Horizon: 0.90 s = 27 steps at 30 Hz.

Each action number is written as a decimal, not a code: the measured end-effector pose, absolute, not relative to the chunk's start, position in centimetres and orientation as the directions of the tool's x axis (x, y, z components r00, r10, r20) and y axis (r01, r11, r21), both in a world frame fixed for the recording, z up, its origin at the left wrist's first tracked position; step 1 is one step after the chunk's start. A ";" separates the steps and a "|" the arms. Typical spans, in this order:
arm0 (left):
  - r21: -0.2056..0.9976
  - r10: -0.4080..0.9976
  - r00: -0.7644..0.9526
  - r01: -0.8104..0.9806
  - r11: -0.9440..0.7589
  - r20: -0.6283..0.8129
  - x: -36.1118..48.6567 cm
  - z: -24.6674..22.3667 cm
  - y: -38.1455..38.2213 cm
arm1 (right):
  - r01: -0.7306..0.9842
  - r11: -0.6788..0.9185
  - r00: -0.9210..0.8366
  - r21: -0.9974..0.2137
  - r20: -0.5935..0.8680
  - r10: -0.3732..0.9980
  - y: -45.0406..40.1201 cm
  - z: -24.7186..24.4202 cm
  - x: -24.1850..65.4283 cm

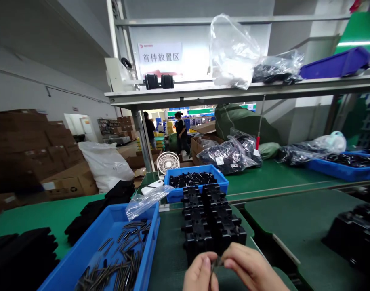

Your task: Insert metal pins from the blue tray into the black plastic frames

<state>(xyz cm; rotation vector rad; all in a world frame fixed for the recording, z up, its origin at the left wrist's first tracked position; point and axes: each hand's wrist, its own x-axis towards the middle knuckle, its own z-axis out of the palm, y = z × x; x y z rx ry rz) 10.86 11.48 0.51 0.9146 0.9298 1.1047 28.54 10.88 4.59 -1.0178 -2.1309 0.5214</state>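
Note:
My left hand [201, 273] is closed, thumb against fingers, around a small thin dark piece. Beside it, my right hand [248, 266] pinches at the top of the same piece, which is too small and blurred to name. Both hands are low in the view, in front of black moulded parts [200, 226] lined up in two rows on the green work surface. To the left, a blue bin [156, 226] holds many thin metal pins [127, 258]. Behind the rows, a smaller blue bin [172, 197] contains short black pieces [192, 179].
Black stacks [21, 250] stand at left. More black parts [354, 234] lie at right. A clear bag [147, 201] overlaps the pin bin. A white fan [167, 162], filled bags [227, 155] and a metal shelf [197, 95] are behind. Two people [181, 131] stand far back.

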 end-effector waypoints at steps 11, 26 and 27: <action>0.787 0.961 0.164 -0.551 0.278 -0.225 10.5 4.0 9.8 | 0.315 0.304 -0.255 -0.899 0.228 0.940 11.1 6.0 28.7; 0.963 0.989 0.075 0.232 -0.140 0.126 10.2 1.6 10.4 | 0.210 0.221 -0.309 -0.952 0.150 0.939 11.2 5.3 27.3; 0.958 0.981 0.062 0.216 -0.191 0.181 10.4 1.4 10.5 | 0.140 0.184 -0.307 -0.973 0.134 0.942 11.2 5.1 27.0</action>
